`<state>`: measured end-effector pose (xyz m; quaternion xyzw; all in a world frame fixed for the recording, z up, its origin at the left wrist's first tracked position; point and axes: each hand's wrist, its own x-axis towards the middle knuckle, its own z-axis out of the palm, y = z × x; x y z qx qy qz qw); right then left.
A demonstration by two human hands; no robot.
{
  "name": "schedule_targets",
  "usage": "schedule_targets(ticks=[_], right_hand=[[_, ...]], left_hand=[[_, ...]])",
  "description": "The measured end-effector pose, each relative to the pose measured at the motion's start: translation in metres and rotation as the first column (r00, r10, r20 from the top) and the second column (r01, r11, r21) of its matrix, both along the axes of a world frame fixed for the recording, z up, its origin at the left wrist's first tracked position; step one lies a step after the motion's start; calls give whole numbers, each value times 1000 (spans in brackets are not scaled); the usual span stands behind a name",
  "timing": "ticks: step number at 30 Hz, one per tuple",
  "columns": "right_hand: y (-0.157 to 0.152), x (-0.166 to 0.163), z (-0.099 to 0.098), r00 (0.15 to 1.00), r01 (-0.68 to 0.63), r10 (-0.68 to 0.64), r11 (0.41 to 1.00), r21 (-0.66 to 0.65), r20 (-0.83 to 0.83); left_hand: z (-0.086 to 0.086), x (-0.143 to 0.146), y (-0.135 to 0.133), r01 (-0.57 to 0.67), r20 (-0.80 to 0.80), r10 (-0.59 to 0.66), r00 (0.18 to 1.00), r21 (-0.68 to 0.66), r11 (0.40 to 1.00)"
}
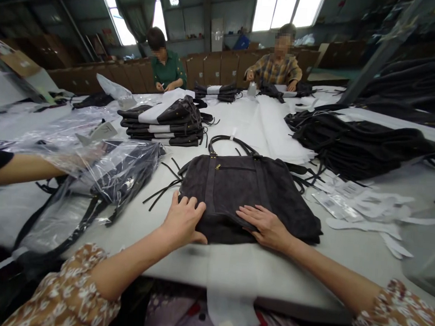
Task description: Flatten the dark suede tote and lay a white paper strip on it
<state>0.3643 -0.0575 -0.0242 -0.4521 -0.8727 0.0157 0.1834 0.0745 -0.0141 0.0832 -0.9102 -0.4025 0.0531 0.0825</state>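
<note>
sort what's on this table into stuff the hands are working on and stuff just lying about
In hand:
- dark suede bag, flat on the table
- left hand and right hand, both pressed flat on its near edge

Lying about:
- bag in clear plastic
- stack of folded bags
- heap of black bags
- paper tags

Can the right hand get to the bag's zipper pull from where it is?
Probably yes. The right hand lies flat on the near edge of the dark suede handbag, and the brass zipper pull sits uncovered farther up the same face, nothing between them.
</note>
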Motion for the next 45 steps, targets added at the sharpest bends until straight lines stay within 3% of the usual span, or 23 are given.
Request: schedule_targets(ticks=[3, 9, 11, 18, 22, 25, 28, 30, 32, 35, 40, 42, 45], right_hand=[[1, 1, -1, 1000, -6, 6, 1000, -13, 0], [-1, 5, -5, 999, -1, 1, 1000, 14, 42], [-2, 5, -6, 994, -27, 24, 999, 23, 104], [-2, 3, -5, 982, -52, 45, 998, 33, 186], [-4, 4, -3, 973, -121, 110, 992, 40, 202], [-5, 5, 0, 955, -175, 166, 984, 14, 245], [-4, 5, 1, 941, -191, 186, 982, -10, 281], [-4, 5, 1, 939, -194, 190, 981, -17, 288], [-4, 6, 0, 938, -199, 195, 980, -16, 287], [-5, 7, -2, 940, -214, 208, 977, -7, 269], [-2, 9, 8, 954, -237, 246, 969, -71, 174], [5, 5, 16, 973, -211, 222, 967, -143, 69], [17, -10, 22, 996, -69, 60, 984, -165, -63]], left_hand=[[-12, 5, 7, 12, 5, -12, 1000, 19, 1000], [-68, -6, 22, 104, 28, -103, 994, -17, 994], [-77, -12, 23, 98, 43, -98, 994, -1, 995], [-61, -44, 30, 120, 67, -125, 990, 76, 990], [-69, -51, 28, 136, 35, -139, 990, 80, 988], [-66, -39, 20, 81, 34, -85, 996, 109, 991], [-45, -16, 10, 69, 41, -74, 996, 107, 992], [-32, 2, 4, 134, 64, -138, 988, 64, 989], [-31, 16, 0, 236, 82, -236, 968, 13, 972], [-52, 23, -7, 314, 97, -311, 945, -17, 949], [-98, 13, -20, 213, 217, -215, 952, 32, 976], [-105, 11, -21, 210, 272, -215, 938, 48, 976], [-109, 11, -19, 212, 330, -230, 916, 88, 973]])
